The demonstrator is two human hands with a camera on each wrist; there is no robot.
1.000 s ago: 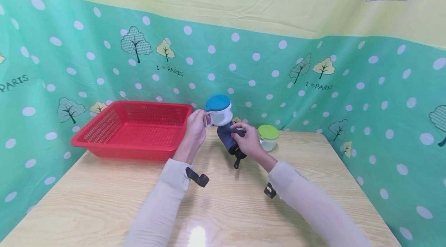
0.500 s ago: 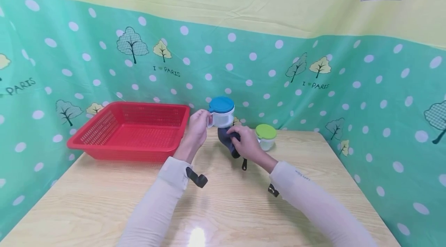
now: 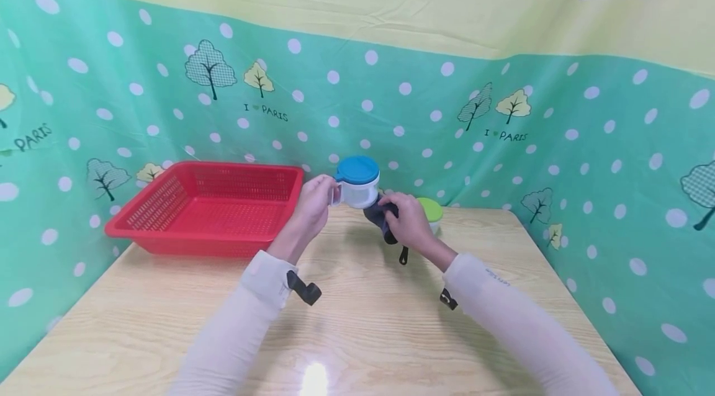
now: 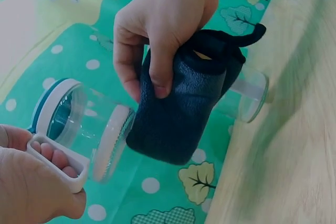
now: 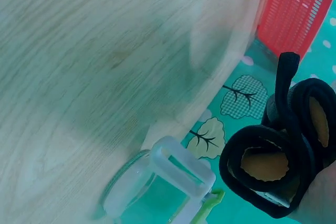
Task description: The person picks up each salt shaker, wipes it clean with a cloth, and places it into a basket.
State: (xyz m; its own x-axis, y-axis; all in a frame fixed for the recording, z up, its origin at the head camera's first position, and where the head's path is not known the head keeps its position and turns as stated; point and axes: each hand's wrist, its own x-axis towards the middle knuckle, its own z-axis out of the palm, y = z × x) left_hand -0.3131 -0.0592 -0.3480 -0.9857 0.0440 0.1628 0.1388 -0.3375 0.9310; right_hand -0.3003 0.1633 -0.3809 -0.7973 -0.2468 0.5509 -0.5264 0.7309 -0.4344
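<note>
My left hand grips the white handle of a clear jar with a blue lid, holding it raised above the table. In my right hand is a folded dark navy cloth with a hanging loop, pinched between thumb and fingers. The cloth lies against or very close to the jar's white base in the left wrist view; contact cannot be told for sure. Its rolled ends, with tan inside, face the right wrist camera. Behind my right hand stands a similar jar with a green lid, partly hidden.
A red plastic basket stands at the back left of the wooden table. A green dotted curtain hangs behind the table and along its sides.
My right hand and the cloth have moved right, from under the jar toward its lower right side. The blue-lidded jar has shifted slightly right. The green-lidded jar is now more covered.
</note>
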